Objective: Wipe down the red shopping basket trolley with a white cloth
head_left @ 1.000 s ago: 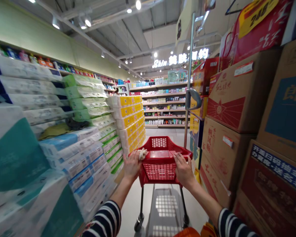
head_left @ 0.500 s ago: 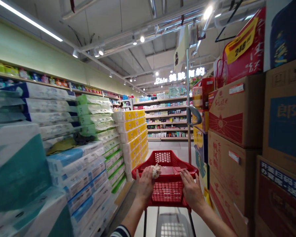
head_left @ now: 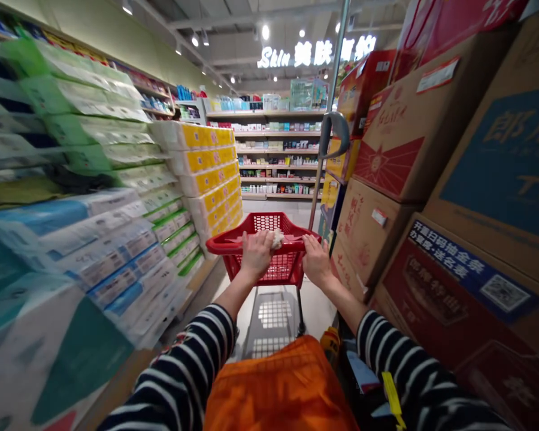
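Observation:
Both my hands rest on the handle of a red shopping cart point(head_left: 269, 224) in a narrow store aisle. My left hand point(head_left: 257, 254) grips the handle and also holds a crumpled white cloth point(head_left: 277, 239) against it. My right hand point(head_left: 315, 258) is wrapped over the handle's right side. My sleeves are striped dark and white. An orange garment point(head_left: 281, 386) shows at the bottom of the view.
Stacked tissue packs point(head_left: 117, 227) line the left side, with yellow packs point(head_left: 209, 173) further on. Large cardboard boxes point(head_left: 431, 179) are piled close on the right. A metal pole point(head_left: 326, 131) stands by the cart's right. Shelves of bottles point(head_left: 278, 149) cross the aisle's end.
The view has tilted downward, so my arms and orange garment now show. The cart has moved further along the aisle. Both hands stay on the handle.

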Tool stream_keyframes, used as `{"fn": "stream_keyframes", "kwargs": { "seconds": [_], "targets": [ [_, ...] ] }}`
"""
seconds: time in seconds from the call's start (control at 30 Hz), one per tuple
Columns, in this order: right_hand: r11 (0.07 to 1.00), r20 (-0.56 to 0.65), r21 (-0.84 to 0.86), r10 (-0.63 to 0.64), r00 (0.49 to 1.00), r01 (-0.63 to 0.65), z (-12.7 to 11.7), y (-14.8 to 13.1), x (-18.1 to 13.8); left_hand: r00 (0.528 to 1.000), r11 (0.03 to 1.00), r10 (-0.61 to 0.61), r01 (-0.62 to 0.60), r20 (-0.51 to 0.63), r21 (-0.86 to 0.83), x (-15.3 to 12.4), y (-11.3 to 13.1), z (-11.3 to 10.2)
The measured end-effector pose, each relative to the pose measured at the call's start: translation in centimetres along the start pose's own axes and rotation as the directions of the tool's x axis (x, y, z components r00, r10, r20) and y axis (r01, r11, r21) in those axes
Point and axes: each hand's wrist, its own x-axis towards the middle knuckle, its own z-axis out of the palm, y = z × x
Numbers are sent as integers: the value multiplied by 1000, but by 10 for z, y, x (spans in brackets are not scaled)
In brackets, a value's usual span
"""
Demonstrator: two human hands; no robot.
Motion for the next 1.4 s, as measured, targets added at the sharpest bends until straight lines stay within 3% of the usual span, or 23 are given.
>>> {"fn": "stream_keyframes", "kwargs": {
  "seconds": [0.07, 0.13, 0.23, 0.33, 0.4, 0.47, 0.6, 0.7, 0.8, 0.9, 1.0, 1.13, 1.2, 1.3, 1.4],
  "targets": [
    [1000, -22, 14, 22, 1000, -21, -1, -1, 2, 996, 996, 88, -87, 27, -33, 7, 22, 4],
    [999, -38, 22, 36, 999, -35, -2, -1, 3, 991, 990, 131, -128, 40, -54, 10, 27, 3],
    [998, -22, 34, 45, 999, -44, -3, 6, 3, 995, 994, 92, -90, 37, -55, 6, 4, -6],
    [996, -4, 46, 71, 997, -71, -4, 12, 2, 998, 998, -60, 61, 10, -18, 0, -30, -16],
    [995, -18, 76, 72, 997, -71, -7, 8, 3, 993, 993, -119, 119, 3, 0, -1, -38, -20],
    [991, -57, 136, 13, 998, -5, -12, -3, 8, 995, 995, -102, 102, 15, -3, 2, -28, -19],
    [944, -105, 252, -193, 976, 214, -20, -35, 24, 995, 994, 41, -31, 90, -102, 13, 15, -8],
    [930, 8, 257, -273, 962, 262, -18, -47, 33, 989, 993, 24, -6, 146, -121, 12, 22, -5],
    [945, 152, 168, -306, 940, 281, -10, -42, 36, 979, 995, -80, 90, 190, -44, 3, -2, -7],
    [948, 209, 94, -317, 925, 304, -4, -24, 36, 964, 998, -66, 66, 256, 10, -7, -28, -11],
    [968, 180, 72, -250, 951, 241, -5, 7, 39, 961, 997, -76, 76, 267, 11, -10, -34, -12],
    [996, 119, 82, 30, 992, -40, -8, 49, 47, 968, 992, -112, 120, 224, -24, -12, -24, -10],
    [988, 98, 111, 95, 991, -106, -8, 54, 50, 973, 991, -115, 125, 199, -40, -12, -21, -8],
    [988, 76, 150, -59, 995, 47, -3, 32, 50, 975, 990, -123, 132, 184, -39, -14, -21, -7],
    [950, 88, 202, -258, 962, 236, 0, -1, 45, 975, 991, -127, 133, 182, -24, -16, -23, -8]
  ]
}}
